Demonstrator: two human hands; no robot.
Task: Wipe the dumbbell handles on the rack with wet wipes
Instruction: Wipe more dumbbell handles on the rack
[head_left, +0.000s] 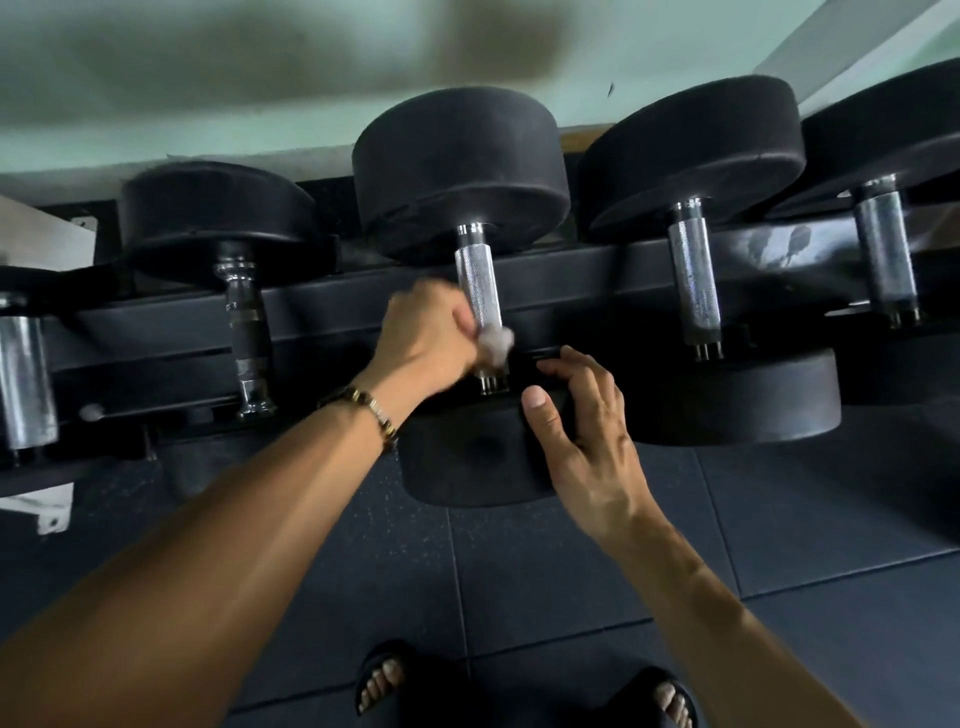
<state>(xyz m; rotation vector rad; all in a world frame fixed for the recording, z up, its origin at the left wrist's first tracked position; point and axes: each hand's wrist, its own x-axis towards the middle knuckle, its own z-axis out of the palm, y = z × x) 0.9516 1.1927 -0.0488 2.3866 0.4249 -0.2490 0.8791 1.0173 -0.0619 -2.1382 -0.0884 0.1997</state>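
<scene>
A black dumbbell with a knurled silver handle (475, 280) lies across the rack (571, 291) in front of me. My left hand (431, 338) grips a crumpled white wet wipe (496, 340) against the lower part of that handle; the hand is blurred. My right hand (582, 415) rests on the near black head (467, 462) of the same dumbbell, fingers loosely bent over its edge and thumb laid on its top. The very bottom of the handle shows just under the wipe.
More dumbbells lie on the rack: a worn one (244, 332) to the left, two with silver handles (693, 291) (883, 260) to the right, and a thick chrome one (23, 379) at the far left. Dark rubber floor tiles (779, 545) and my sandalled feet (384, 675) are below.
</scene>
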